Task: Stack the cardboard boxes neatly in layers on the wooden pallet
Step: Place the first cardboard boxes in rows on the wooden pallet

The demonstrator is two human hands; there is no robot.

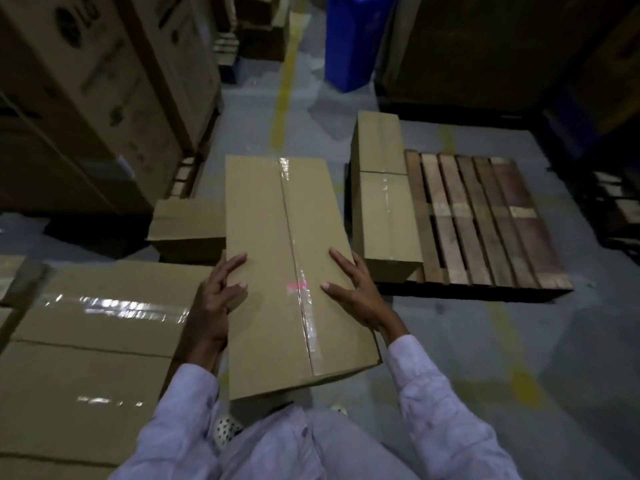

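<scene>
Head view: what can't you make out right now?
All in the head view:
Held box: underside hidden by the box itself.
Pallet: left strip covered by two boxes.
Big box at left: cut off by the frame edge.
Tall cartons: print blurred, dim.

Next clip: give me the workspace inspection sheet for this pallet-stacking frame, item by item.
Surface: grey concrete floor with yellow line; wooden pallet, slats mostly bare.
Job's things: far box and near box end to end along the pallet's left edge; held cardboard box, taped seam, left of the pallet.
Clutter: small box and large taped cartons at left.
Hands: left hand and right hand grip the held cardboard box by its long edges.
Cables: nothing seen.
Surroundings: printed cartons, blue container; dim light.
</scene>
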